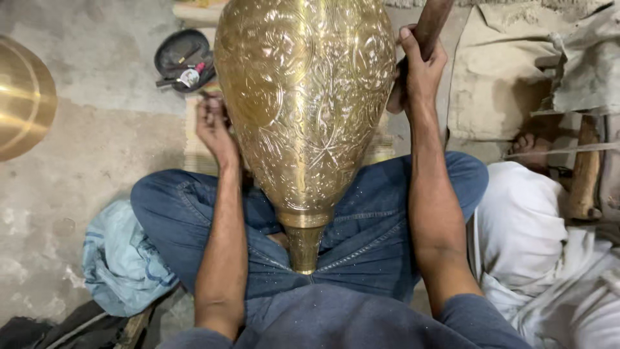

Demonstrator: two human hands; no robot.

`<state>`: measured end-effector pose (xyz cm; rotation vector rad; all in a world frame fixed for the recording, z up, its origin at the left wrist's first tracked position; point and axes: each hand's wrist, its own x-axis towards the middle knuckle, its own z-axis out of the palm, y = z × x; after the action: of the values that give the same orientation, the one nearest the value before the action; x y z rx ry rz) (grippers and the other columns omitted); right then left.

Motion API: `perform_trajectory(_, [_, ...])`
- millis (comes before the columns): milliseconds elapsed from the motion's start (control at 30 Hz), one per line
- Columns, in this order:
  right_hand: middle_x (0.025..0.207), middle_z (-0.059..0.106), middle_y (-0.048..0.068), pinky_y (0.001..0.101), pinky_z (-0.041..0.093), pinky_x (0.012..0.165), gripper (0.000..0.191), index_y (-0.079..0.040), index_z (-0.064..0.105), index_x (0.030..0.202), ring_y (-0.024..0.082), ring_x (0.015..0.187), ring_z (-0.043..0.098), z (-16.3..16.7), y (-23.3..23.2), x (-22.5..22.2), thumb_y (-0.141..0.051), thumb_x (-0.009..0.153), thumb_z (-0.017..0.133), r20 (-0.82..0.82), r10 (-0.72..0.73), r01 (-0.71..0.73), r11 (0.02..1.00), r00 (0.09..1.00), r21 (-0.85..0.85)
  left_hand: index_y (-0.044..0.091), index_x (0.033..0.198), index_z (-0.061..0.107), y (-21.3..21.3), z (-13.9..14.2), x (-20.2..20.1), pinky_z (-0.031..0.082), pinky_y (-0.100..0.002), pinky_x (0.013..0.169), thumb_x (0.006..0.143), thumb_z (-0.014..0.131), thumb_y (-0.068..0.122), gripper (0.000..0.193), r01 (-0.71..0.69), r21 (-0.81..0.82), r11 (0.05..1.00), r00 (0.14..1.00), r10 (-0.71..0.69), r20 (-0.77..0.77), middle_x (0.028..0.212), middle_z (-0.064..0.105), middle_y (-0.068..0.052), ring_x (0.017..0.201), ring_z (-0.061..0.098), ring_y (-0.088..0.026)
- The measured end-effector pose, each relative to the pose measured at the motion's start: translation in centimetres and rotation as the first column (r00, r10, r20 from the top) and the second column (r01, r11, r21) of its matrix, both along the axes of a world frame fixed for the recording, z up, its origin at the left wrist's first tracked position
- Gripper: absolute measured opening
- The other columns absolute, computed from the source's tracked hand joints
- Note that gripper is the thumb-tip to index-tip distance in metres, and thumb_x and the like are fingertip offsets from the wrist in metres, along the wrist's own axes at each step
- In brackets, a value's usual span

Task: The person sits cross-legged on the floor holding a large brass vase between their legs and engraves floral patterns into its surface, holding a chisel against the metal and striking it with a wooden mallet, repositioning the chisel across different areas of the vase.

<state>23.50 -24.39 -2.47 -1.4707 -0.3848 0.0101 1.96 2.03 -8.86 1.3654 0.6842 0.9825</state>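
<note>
A large engraved brass vase (303, 110) lies across my lap, its narrow neck (303, 249) pointing toward my body. At the vase's left flank, my left hand (212, 126) pinches a small thin tool against the metal; the tip is hidden. My right hand (416, 68) is raised at the vase's right side, gripping a dark wooden handle (431, 22) that runs out of the top of the frame. I sit cross-legged in blue jeans (361, 239).
A dark round dish (184, 59) with small tools sits on the concrete floor behind the vase. A brass bowl (22, 97) shows at the left edge. A light blue cloth (119, 262) lies by my left knee. Another person in white clothing (536, 245) sits at the right.
</note>
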Motion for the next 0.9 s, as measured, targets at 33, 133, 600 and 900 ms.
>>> perform_trajectory(33, [0.093,0.073,0.001,0.0256,0.046,0.049,0.042,-0.001,0.069,0.117,0.008,0.056,0.057,0.2,0.1,-0.1,-0.037,0.097,0.077,-0.014,0.014,-0.014,1.0,1.0,0.013,0.005,0.119,0.067,0.0,-0.1,0.2,0.061,-0.032,0.085,0.111,0.059,0.021,0.019,0.031,0.029,0.999,0.998,-0.03,-0.047,0.111,0.07,-0.006,0.102,0.066,-0.013])
perform_trajectory(133, [0.08,0.064,0.0,0.0249,0.049,0.048,0.048,-0.003,0.072,0.126,0.007,0.053,0.056,0.4,0.0,-0.3,-0.041,0.097,0.076,-0.048,0.038,-0.042,0.997,0.998,-0.072,0.005,0.119,0.063,-0.2,-0.7,0.3,0.052,-0.03,0.087,0.111,0.051,0.012,0.016,0.144,-0.053,0.988,0.99,-0.144,0.005,0.108,0.063,-0.005,0.098,0.058,-0.013])
perform_trajectory(600, [0.075,0.063,-0.001,0.0244,0.047,0.048,0.054,0.003,0.071,0.125,0.006,0.054,0.056,-1.2,-0.6,0.1,-0.043,0.097,0.077,-0.178,0.095,-0.105,0.993,0.979,-0.049,0.004,0.119,0.059,-1.0,-0.5,-0.5,0.055,-0.028,0.08,0.107,0.052,0.006,0.014,0.285,-0.244,0.927,0.956,-0.257,0.14,0.11,0.067,-0.003,0.094,0.061,-0.013])
perform_trajectory(900, [0.074,0.06,-0.002,0.024,0.046,0.048,0.057,0.002,0.071,0.127,0.006,0.054,0.055,0.0,-0.2,-0.5,-0.046,0.097,0.075,-0.144,0.086,-0.1,0.991,0.986,-0.093,0.002,0.124,0.071,0.3,5.2,-0.3,0.064,-0.035,0.088,0.105,0.071,0.017,0.024,-0.217,0.331,0.918,0.975,0.221,0.026,0.117,0.071,-0.011,0.106,0.071,-0.019])
